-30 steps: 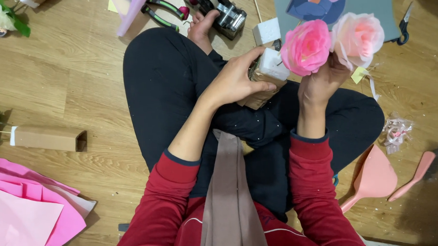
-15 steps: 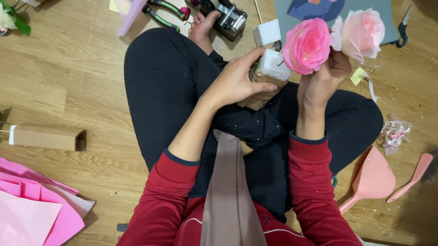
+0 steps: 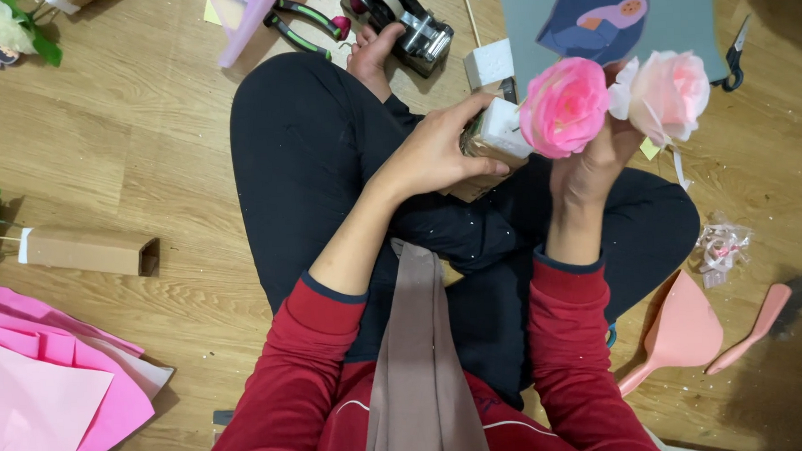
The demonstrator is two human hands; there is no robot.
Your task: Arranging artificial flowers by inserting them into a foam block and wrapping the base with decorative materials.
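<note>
I see two finished paper roses, a bright pink rose [image 3: 563, 106] and a pale pink rose [image 3: 671, 93], both fully formed, so the flower making looks done. What seems left, as I judge it, is seating them in the small box [image 3: 488, 149], whose white foam block shows at the top; neither stem looks planted in it yet, though the stems are hidden behind the fingers.

My left hand [image 3: 434, 154] is curled over the box from the left, thumb on the near side, gripping it firmly above my crossed legs. My right hand [image 3: 592, 158] is raised just beside it, wrist bent upward, fingers closed around the stems of both roses, so the blooms sit right above that hand and just right of the box.

Beyond the left hand lie a tape dispenser [image 3: 410, 22] and green-handled pliers [image 3: 302, 27]; a spare white foam block [image 3: 488, 66] sits just past the box. Beyond the right hand lies a grey card with a cut-out figure [image 3: 608, 18], scissors [image 3: 734, 58] to its right. Well off to the left are a cardboard tube [image 3: 87, 253] and pink paper sheets [image 3: 47, 385].
</note>
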